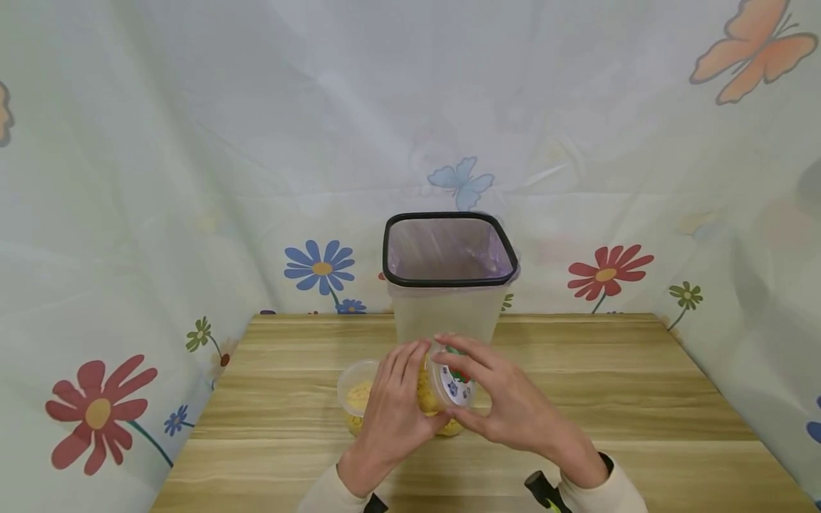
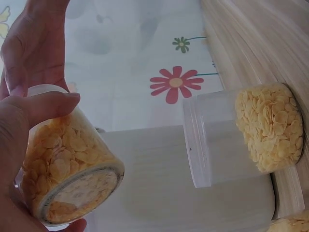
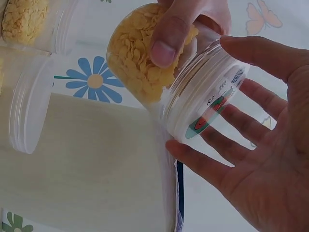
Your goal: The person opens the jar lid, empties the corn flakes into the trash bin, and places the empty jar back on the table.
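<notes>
A clear plastic jar of yellow flakes (image 2: 72,150) is held above the table, tilted on its side. My left hand (image 1: 398,406) grips its body, thumb on one side. The printed lid (image 3: 207,104) faces right, with red, green and blue marks. Around its edge, my right hand (image 1: 513,395) holds the lid between thumb and fingertips, the palm apart from it. Below and left, a second jar (image 1: 358,392) of flakes stands on the table. Another jar (image 1: 452,429) is mostly hidden under the hands.
Behind the jars stands a translucent bin (image 1: 445,310) with a black rim and a purplish liner. The wooden table (image 1: 596,385) spreads to both sides. A white curtain (image 1: 308,128) printed with flowers and butterflies surrounds it at the back and sides.
</notes>
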Motion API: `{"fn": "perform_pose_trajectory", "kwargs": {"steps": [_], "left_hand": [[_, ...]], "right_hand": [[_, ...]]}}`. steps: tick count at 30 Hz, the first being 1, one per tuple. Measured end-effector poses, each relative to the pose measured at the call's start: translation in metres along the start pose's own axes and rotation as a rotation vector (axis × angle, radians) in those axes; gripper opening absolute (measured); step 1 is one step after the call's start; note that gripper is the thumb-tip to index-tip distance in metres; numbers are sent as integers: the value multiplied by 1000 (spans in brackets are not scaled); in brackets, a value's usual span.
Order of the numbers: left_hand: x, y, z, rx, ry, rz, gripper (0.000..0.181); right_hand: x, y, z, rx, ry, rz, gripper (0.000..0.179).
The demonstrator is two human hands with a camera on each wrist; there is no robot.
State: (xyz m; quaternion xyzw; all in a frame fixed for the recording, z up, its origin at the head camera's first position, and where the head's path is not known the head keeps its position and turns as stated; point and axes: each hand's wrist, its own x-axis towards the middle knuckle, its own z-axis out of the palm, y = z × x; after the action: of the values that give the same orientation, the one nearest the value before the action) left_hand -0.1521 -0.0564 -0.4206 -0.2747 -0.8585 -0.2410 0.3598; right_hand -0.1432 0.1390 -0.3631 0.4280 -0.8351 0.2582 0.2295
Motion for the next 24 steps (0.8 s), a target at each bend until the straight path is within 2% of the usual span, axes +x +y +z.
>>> {"fn": "perform_pose_trajectory", "kwargs": {"steps": [3,5,12,15,20,24], "left_hand": [[0,0,1,-8,14,5,101],[0,0,1,-11,18,4,98],[0,0,1,32,-8,-16,90],[0,0,2,59,8,1,90],[0,-1,4,63,33,21,92],[0,0,2,37,7,-2,90]], "right_hand": [[0,-1,-1,7,-30,18,77],[1,-2,-1,13,-28,61,79],[3,-12,7,57,55,361,71],[3,-14,11,84,49,431,66],[3,-15,14,86,50,442,61],[3,-13,11,76,43,379,61]]}}
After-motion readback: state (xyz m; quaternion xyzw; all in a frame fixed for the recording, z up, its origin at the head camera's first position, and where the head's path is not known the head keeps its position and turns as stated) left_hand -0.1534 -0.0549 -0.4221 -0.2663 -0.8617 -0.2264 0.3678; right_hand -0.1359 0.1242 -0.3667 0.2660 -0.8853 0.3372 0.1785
